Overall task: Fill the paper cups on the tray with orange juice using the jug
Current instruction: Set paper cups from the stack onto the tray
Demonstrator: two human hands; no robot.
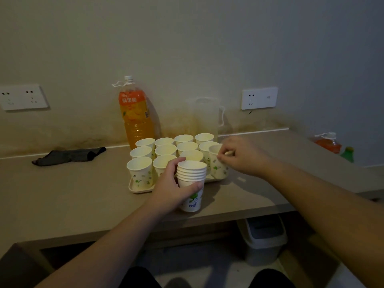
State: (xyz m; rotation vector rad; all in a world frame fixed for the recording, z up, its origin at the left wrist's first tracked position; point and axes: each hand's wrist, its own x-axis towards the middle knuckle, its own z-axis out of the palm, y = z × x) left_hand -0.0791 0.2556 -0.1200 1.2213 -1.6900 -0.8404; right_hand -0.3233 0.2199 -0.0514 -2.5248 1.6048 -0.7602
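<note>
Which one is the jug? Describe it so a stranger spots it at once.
Find the tray of paper cups on the counter. Behind its far right corner, against the wall, stands the jug. Unlike the orange bottle to its left, it is pale, translucent, empty-looking and has a side handle.

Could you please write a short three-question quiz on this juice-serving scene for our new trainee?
1. True or false: the jug by the wall already holds orange juice.
2. What does the left hand grip?
A. the juice bottle
B. a stack of paper cups
C. the dark cloth
3. Fill in: the right hand holds a single cup at the ____ front corner of the tray.

Key
1. False: the jug looks empty; the juice is in the capped bottle.
2. B: the stack is held in front of the tray, over the counter.
3. Right.
</note>
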